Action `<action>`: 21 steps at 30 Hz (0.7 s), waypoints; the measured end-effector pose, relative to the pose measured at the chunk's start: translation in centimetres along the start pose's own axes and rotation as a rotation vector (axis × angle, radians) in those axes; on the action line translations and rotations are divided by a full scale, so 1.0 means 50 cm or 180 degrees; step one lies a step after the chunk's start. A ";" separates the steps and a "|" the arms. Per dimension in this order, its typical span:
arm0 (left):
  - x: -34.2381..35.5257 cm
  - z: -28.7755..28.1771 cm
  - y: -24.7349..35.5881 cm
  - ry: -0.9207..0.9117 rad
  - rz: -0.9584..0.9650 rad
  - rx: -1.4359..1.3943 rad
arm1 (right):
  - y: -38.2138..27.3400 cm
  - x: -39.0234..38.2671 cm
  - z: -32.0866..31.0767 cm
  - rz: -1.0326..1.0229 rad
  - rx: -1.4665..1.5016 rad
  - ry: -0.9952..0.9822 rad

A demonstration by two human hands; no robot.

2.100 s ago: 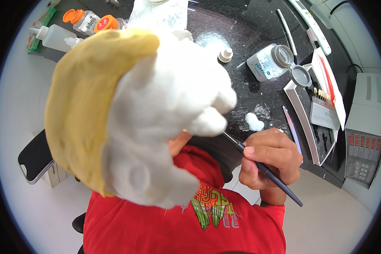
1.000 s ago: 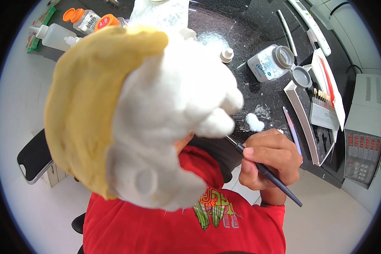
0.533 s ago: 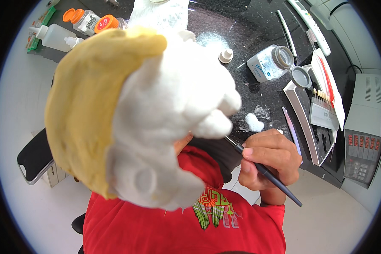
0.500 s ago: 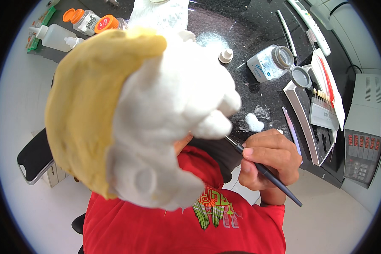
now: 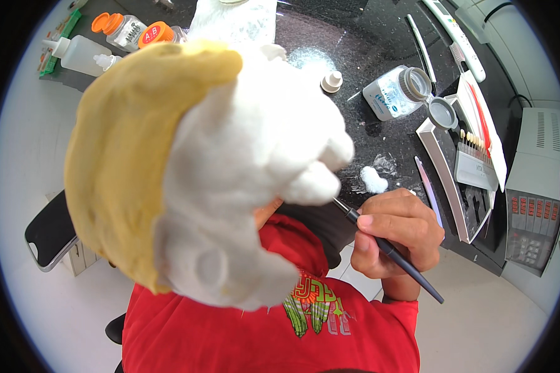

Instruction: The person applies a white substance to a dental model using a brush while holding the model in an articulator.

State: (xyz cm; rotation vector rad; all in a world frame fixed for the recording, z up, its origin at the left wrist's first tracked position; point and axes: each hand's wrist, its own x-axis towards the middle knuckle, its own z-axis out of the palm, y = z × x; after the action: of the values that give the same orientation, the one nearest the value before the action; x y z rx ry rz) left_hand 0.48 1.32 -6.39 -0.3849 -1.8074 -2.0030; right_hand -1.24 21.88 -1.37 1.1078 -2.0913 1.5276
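A large dental cast, white stone (image 5: 261, 137) with a yellow base (image 5: 118, 168), fills the centre-left, blurred and close to the camera. Behind it my left hand (image 5: 266, 208) holds it, mostly hidden, with a little finger skin showing. My right hand (image 5: 395, 230) is closed around a slim dark-handled tool (image 5: 410, 267), whose thin metal end reaches under the lower right of the white stone; its tip is hidden. A small white wad (image 5: 374, 180) lies on the bench just above that hand.
The black bench (image 5: 354, 43) holds orange-capped jars (image 5: 127, 34), a dropper bottle (image 5: 81, 56), a white cloth (image 5: 230, 22), an open clear jar (image 5: 386, 93), a shade guide (image 5: 476, 165) in a case, and slim tools (image 5: 423, 50). A grey machine (image 5: 532, 199) stands right, a black chair (image 5: 50, 230) left.
The cast sits slightly right of where it was two seconds ago, having drifted very slightly back left over the last second. My right hand and the tool stay almost still.
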 end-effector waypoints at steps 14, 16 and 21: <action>0.000 -0.006 0.002 -0.0116 0.0018 0.0213 | 0.001 0.000 0.000 -0.0012 -0.0010 -0.0011; -0.001 -0.011 -0.003 -0.0149 0.0059 0.0271 | 0.002 0.000 0.000 -0.0020 -0.0027 0.0001; -0.001 -0.008 -0.005 -0.0156 0.0128 0.0230 | 0.001 0.000 0.001 -0.0015 0.0008 0.0010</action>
State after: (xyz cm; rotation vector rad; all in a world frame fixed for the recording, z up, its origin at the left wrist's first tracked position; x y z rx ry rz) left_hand 0.42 0.94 -6.66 -0.4482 -1.8809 -1.9110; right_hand -1.27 21.82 -1.41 1.1097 -2.0839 1.5291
